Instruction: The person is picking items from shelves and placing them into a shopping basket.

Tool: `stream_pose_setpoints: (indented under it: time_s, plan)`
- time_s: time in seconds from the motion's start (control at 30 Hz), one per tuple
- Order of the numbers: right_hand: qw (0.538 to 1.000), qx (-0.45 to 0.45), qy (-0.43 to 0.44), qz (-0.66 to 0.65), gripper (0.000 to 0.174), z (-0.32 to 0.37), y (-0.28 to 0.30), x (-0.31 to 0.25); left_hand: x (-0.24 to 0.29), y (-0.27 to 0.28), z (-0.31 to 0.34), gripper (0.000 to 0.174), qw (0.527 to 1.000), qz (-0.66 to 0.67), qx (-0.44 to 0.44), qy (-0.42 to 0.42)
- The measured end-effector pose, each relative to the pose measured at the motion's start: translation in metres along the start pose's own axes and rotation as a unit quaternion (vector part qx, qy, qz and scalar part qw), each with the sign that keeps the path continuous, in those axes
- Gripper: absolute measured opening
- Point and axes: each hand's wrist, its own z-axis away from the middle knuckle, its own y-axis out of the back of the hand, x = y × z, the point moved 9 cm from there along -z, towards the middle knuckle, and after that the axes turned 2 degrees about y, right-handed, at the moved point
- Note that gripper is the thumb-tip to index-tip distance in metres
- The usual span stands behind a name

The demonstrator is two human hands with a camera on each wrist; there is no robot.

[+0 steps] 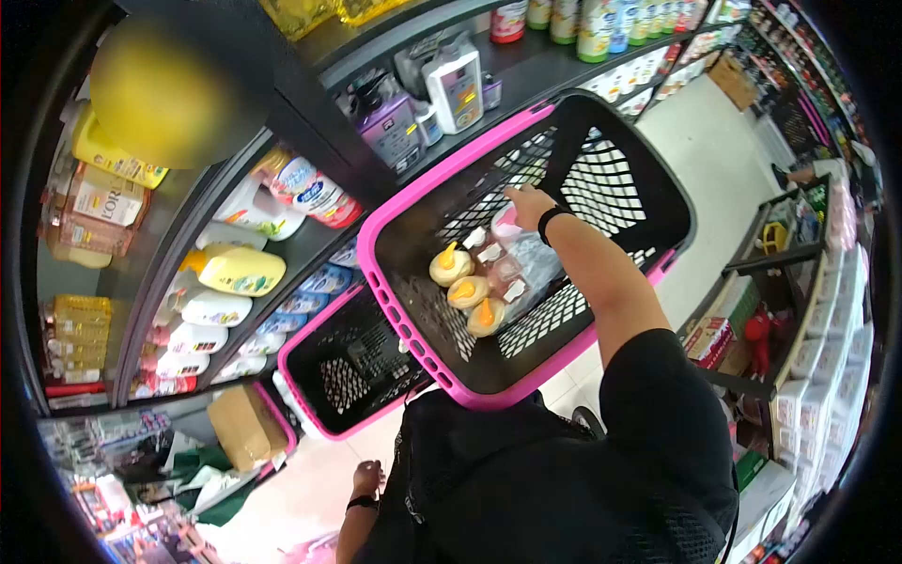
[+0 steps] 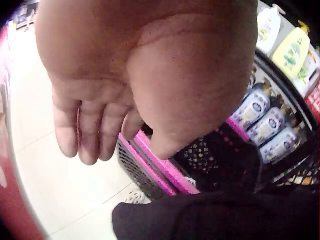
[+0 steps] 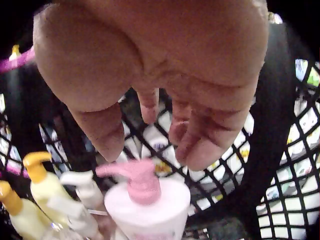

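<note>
In the head view my right hand (image 1: pixel 531 204) reaches into a black basket with a pink rim (image 1: pixel 481 399). Below its fingers is a white bottle with a pink pump (image 3: pixel 145 187). The right wrist view shows thumb and fingers spread apart just above the pump, with a gap between them. Beside that bottle stand three cream bottles with orange pumps (image 1: pixel 451 266) and several brownish bottles with white pumps (image 1: pixel 503 265). My left hand (image 1: pixel 367 477) hangs low at my side, palm showing and fingers loosely extended (image 2: pixel 89 132), holding nothing.
A second black basket with a pink rim (image 1: pixel 334 435) sits lower left. Shelves of shampoo and wash bottles (image 1: pixel 242 270) line the left and front. A cardboard box (image 1: pixel 246 428) rests behind the second basket. Stacked white packs (image 1: pixel 816 362) and shelving stand to the right.
</note>
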Motion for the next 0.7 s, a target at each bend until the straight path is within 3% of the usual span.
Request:
stream_pose_setpoints:
  time_s: [0.07,0.2,0.33,0.43,0.53,0.63,0.7]
  plan:
    - [0.998,-0.053,-0.014,0.033,0.064,-0.003,-0.033,0.003,0.085,0.009,0.092,0.046,0.998,0.001,0.051,-0.022]
    - [0.999,0.004,-0.007,0.045,0.038,-0.011,-0.048,0.007,0.096,-0.007,0.126,0.049,0.995,0.027,0.078,-0.059]
    - [0.999,0.004,0.009,0.034,0.037,-0.012,-0.06,0.018,0.063,-0.032,0.116,0.046,0.993,-0.099,0.048,-0.046]
    - [0.999,-0.003,-0.001,0.049,0.04,-0.014,-0.058,0.01,-0.085,-0.057,0.021,0.042,0.996,-0.069,0.021,-0.044]
    - [0.998,-0.02,0.007,0.054,0.043,-0.012,-0.054,0.005,-0.1,-0.074,0.018,0.043,0.993,-0.106,-0.046,-0.018]
    - [0.999,-0.023,-0.02,0.043,0.043,-0.008,-0.053,0.009,-0.075,-0.062,0.028,0.048,0.983,-0.179,0.037,-0.033]
    - [0.999,-0.008,-0.049,0.018,0.044,-0.004,-0.052,0.017,-0.054,-0.056,0.035,0.051,0.99,-0.128,0.06,-0.018]
